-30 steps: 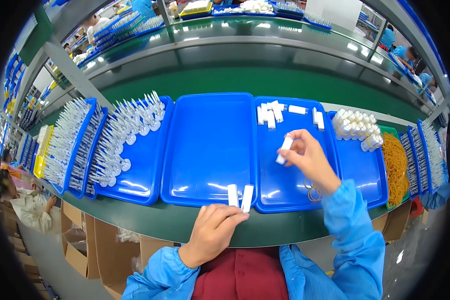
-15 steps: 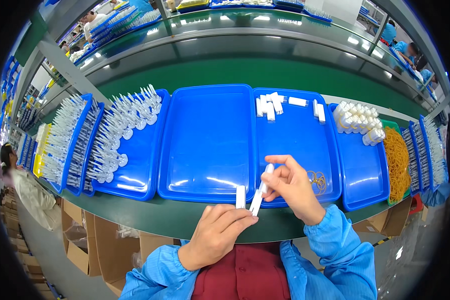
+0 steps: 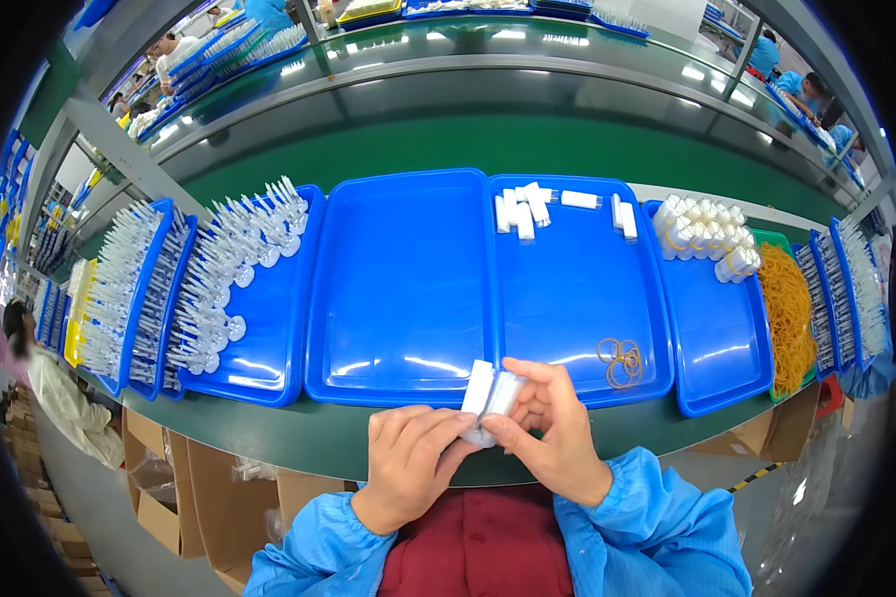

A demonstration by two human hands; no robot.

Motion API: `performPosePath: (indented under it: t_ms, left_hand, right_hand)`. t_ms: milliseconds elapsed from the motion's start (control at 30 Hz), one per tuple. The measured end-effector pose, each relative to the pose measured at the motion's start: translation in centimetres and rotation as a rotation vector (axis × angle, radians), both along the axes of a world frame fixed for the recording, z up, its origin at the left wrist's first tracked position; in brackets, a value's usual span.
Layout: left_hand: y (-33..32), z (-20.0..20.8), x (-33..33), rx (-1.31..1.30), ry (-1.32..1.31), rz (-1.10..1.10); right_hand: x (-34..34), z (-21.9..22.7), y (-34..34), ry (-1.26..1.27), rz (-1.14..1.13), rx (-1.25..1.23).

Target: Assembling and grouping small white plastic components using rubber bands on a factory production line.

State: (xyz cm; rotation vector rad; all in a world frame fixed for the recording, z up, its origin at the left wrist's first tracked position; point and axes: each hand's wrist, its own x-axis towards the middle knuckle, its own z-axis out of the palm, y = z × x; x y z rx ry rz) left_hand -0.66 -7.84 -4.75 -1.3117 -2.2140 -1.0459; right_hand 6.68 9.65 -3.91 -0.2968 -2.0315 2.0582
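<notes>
Over the near table edge, my left hand pinches a white oblong piece by its lower end, fingers closed. Beside it, my right hand grips a shinier white piece between thumb and fingers. The two pieces stand side by side, their lower ends meeting at my fingertips, where a clear part shows. Whether they touch along their length I cannot tell. In the blue tray behind my right hand lie several similar white pieces with clear ends and a few loose rubber bands.
Left of a bare blue tray, another tray carries rows of clear pointed parts. On the right, a tray holds white bundles beside a heap of rubber bands. Cardboard boxes stand below. People work beyond the bench.
My right hand has come down and closer to my left hand, bringing its piece next to the other one. The view has shifted slightly.
</notes>
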Motion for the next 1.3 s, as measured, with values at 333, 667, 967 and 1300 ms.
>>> performPosePath:
  t_ms: [333,667,967,1300]
  left_hand:
    - [0.7,-1.5,-1.1,-0.091,-0.008,0.014]
    - [0.2,-2.5,-1.6,-0.065,-0.074,-0.061]
    - [0.3,1.5,-0.9,-0.080,-0.192,-0.417]
    - [0.4,2.3,-0.5,-0.204,-0.209,-0.556]
  right_hand:
    - [-13.7,-4.4,21.8,0.148,-0.476,1.435]
    - [-12.0,-1.6,19.0,-0.253,-0.277,1.187]
    - [-4.0,-0.1,7.5,-0.072,0.063,0.232]
    - [-3.2,0.4,7.0,-0.078,0.231,0.282]
